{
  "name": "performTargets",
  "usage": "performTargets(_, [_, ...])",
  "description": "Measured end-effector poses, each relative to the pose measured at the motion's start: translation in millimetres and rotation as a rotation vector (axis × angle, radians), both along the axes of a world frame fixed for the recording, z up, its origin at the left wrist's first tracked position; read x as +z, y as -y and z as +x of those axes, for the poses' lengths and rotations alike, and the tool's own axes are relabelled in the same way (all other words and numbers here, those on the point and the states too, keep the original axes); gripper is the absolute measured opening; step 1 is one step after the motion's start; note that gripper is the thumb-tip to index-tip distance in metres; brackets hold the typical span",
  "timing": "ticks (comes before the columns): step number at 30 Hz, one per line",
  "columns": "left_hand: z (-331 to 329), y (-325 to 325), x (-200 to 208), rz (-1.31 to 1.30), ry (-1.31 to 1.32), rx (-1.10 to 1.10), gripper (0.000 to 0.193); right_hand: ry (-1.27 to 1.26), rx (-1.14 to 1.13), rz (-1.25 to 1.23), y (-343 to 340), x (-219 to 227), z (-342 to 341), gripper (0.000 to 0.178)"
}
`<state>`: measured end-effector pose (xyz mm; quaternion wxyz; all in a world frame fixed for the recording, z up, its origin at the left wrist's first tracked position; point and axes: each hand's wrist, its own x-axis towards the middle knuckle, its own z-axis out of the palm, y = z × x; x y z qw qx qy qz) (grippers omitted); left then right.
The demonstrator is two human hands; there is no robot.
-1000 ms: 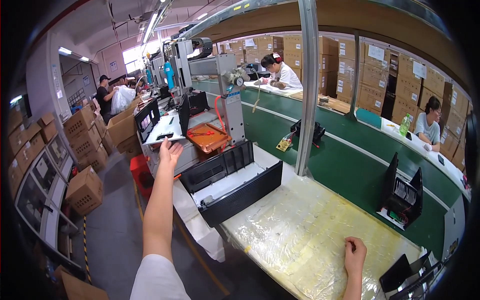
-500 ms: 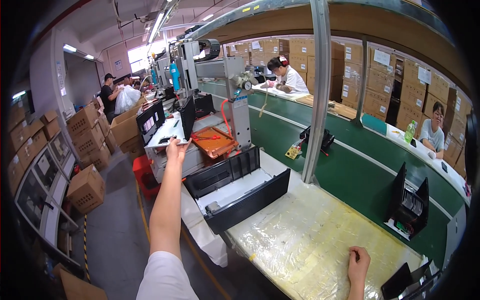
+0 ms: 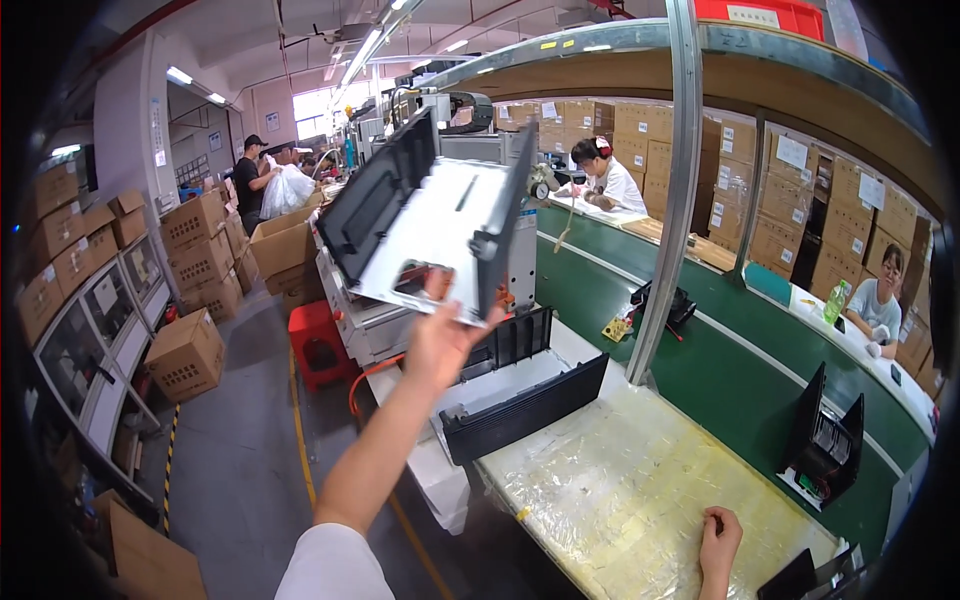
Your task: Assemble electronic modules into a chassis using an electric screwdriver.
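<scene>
My left hand (image 3: 440, 345), arm stretched forward, grips the near edge of a U-shaped equipment casing (image 3: 415, 235) with a white base panel and black side walls. It is held in the air, tilted, with thumb and fingertips around a cutout in the base. Below and to its right, a similar black-and-white casing (image 3: 525, 412) lies on the bench. My right hand (image 3: 718, 545) is over the film-covered bench top (image 3: 620, 480), fingers loosely curled with nothing seen in them. Black parts (image 3: 815, 575) lie beside it at the lower right.
A metal post (image 3: 672, 200) rises at the bench's far edge. Beyond, a green conveyor (image 3: 740, 360) carries a partly built black unit (image 3: 825, 440). A machine (image 3: 350, 310) and red stool (image 3: 320, 345) stand left of the bench. Two people sit across the conveyor; another stands far left near cartons (image 3: 185, 355).
My left hand has lifted the casing off the machine and brought it nearer, up and to the right. My right hand has stayed over the bench. The view has shifted slightly.
</scene>
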<state>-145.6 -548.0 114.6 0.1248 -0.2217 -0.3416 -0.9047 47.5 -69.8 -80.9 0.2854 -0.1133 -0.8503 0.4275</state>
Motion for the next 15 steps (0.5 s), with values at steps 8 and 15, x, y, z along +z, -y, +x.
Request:
performTargets(8, [65.4, -135.9, -97.0, 0.008, 0.111, -0.5, 0.081, -0.055, -0.008, -0.158, -6.5, -4.2, -17.7, 0.013])
performTargets(15, [151.2, -224.0, -162.5, 0.05, 0.359, -0.895, 0.086, -0.39, 0.056, -0.744, -49.4, -20.6, -19.2, 0.044])
